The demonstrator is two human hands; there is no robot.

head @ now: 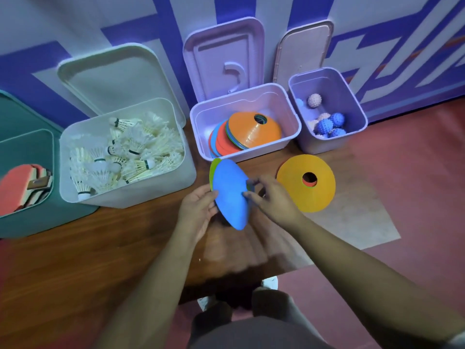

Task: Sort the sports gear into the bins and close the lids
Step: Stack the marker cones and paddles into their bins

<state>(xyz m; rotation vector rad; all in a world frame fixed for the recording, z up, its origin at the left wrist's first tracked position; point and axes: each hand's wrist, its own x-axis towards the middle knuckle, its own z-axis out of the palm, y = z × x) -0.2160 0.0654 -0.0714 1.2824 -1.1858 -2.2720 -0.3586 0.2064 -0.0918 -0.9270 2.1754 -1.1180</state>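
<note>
Holds a thin stack of disc cones (231, 195), blue on top, green under, up off the floor. Grips its 8 o'clock edge with curled left hand (198, 207) fingers; pinches its 3 o'clock edge with right hand (274, 200) fingers. Tips the stack, long side running 11 to 5 o'clock. Faces the pale pink bin (264, 147) straight at 12 o'clock, just past the stack, lid (224, 59) up against the wall. Leaves 1 yellow cone (292, 195) flat on the floor at 3 o'clock, nearest the right hand. Looks smooth, bendy, round, with a hole in the middle. Shows feathery shuttlecocks (125, 147) at 10 o'clock, bumpy balls (329, 122) at 1 o'clock.
</note>
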